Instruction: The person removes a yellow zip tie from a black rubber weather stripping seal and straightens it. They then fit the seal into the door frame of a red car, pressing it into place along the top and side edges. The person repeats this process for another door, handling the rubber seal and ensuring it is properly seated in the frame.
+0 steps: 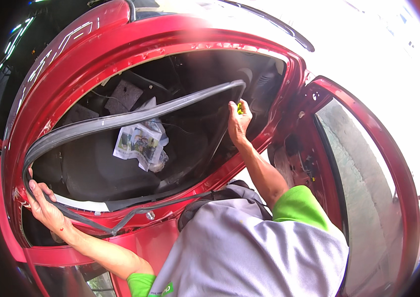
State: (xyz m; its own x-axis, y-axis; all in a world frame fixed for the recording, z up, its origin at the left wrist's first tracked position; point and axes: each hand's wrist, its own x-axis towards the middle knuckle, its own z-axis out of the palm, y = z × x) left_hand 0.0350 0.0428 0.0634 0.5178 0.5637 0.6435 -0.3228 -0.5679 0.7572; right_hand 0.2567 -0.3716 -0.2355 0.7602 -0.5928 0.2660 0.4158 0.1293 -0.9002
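Observation:
A long dark grey rubber door seal [136, 113] stretches in a loose arc across the opening of a red car body [170, 37]. At the opening's left end, my left hand [46, 208] has its fingers and thumb around the seal, close against the red frame. My right hand [239, 120] is raised inside the right part of the opening, its fingers closed on the seal just below a sharp bend. Something small and yellow-green shows between those fingers. From my left hand, a slack length of seal hangs along the lower sill and folds into a V.
Printed paper sheets [141, 143] and a grey pad [124, 95] lie on the dark interior floor. An open red door [393, 143] with a window stands at my right. Below the opening is a red body panel with a metal latch piece [150, 215].

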